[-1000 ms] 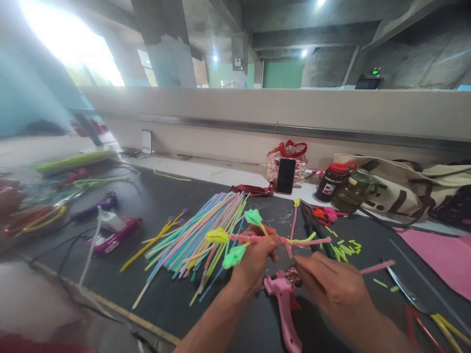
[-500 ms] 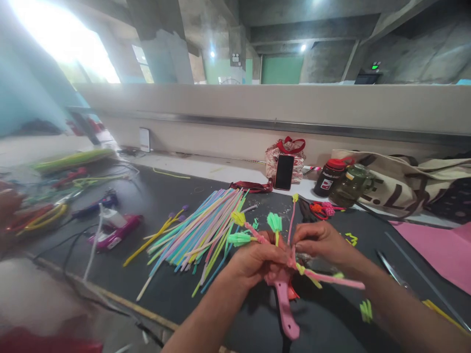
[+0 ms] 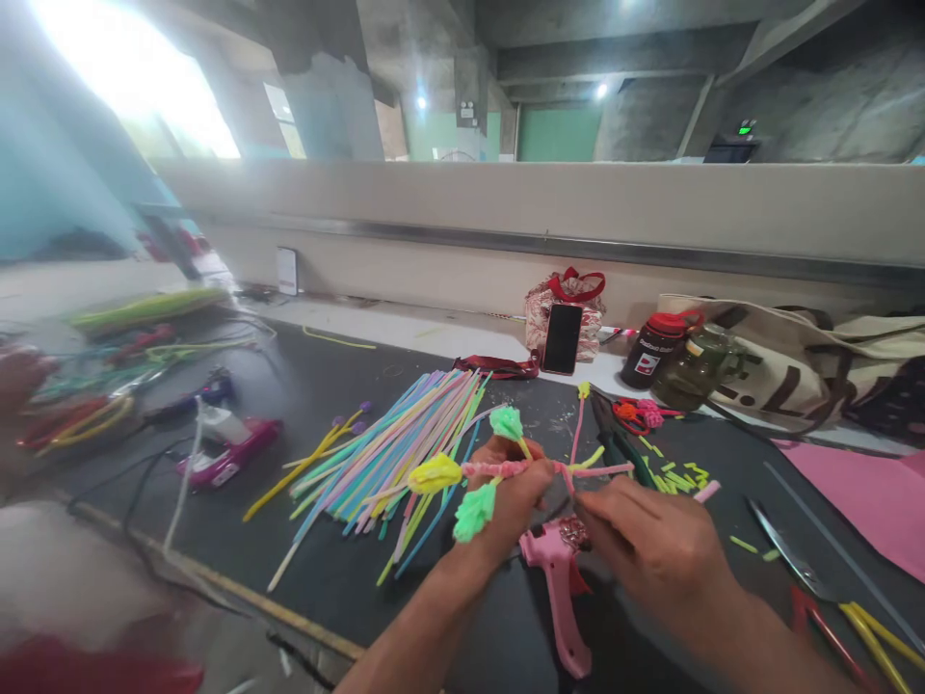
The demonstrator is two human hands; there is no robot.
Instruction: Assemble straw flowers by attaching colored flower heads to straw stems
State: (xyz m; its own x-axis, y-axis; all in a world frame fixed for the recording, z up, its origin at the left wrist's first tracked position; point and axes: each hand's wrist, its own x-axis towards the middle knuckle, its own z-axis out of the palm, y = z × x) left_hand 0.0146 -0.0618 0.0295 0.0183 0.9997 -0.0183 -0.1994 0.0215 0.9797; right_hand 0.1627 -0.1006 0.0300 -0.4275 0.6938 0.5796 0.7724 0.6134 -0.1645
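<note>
My left hand [image 3: 510,496] is closed around the pink fuzzy stem of a pipe-cleaner flower spray [image 3: 498,468]. A yellow bloom [image 3: 434,474] points left from it, and green blooms [image 3: 475,511] stick out above and below. My right hand [image 3: 654,535] pinches a pink pipe cleaner [image 3: 568,479] where it joins the stem, just right of my left hand. Loose pink and yellow-green ends stand out there. Beneath the hands lies a pink glue gun [image 3: 560,598], its handle toward me. A thin pink stem with a yellow tip [image 3: 583,390] rises behind.
A pile of pastel pipe cleaners [image 3: 390,448] lies left of my hands. Cut green bits [image 3: 679,477], pliers [image 3: 614,439] and scissors [image 3: 787,549] are to the right. Behind stand a phone [image 3: 562,339] and bottles [image 3: 650,349]. A purple power strip [image 3: 231,453] trails cables at left.
The flower spray has turned so that its yellow bloom points left. My right hand has come down and nearer, uncovering the pliers and the cut green bits. The glue gun shows more fully.
</note>
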